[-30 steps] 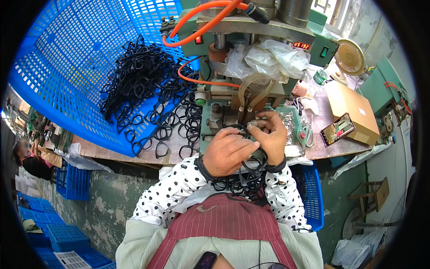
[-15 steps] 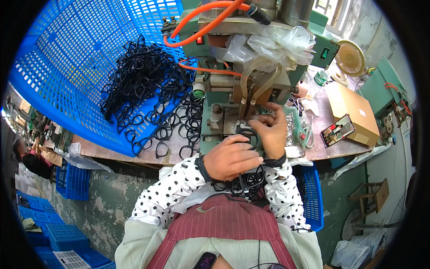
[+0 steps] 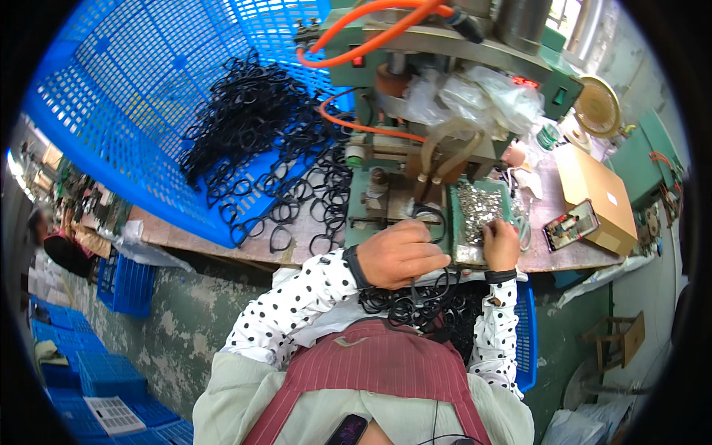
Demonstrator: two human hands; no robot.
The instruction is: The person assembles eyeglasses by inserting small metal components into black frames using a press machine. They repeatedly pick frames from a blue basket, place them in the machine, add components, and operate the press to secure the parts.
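My left hand (image 3: 402, 256) is closed in front of the press machine (image 3: 400, 167), its fingers curled around part of a black band. Another black looped band (image 3: 439, 222) stands at the machine's metal block, just beyond that hand. My right hand (image 3: 502, 246) is at the near right edge of a green tray (image 3: 458, 254) of small shiny metal pieces (image 3: 478, 210). Its fingertips are pinched together there; whatever they hold is too small to make out. More black bands (image 3: 404, 305) lie in a heap at my lap, below the left hand.
A big blue basket (image 3: 126, 174) leans at the left, with a pile of black bands (image 3: 259, 126) spilling onto the table (image 3: 167, 236). Orange air hoses (image 3: 371, 15) cross above. At the right are a cardboard box (image 3: 597, 196), a phone (image 3: 571, 225) and a small fan (image 3: 595, 106).
My right hand has left the machine's metal block and moved right to the tray of metal pieces. My left hand stays in front of the machine. The view has shifted slightly.
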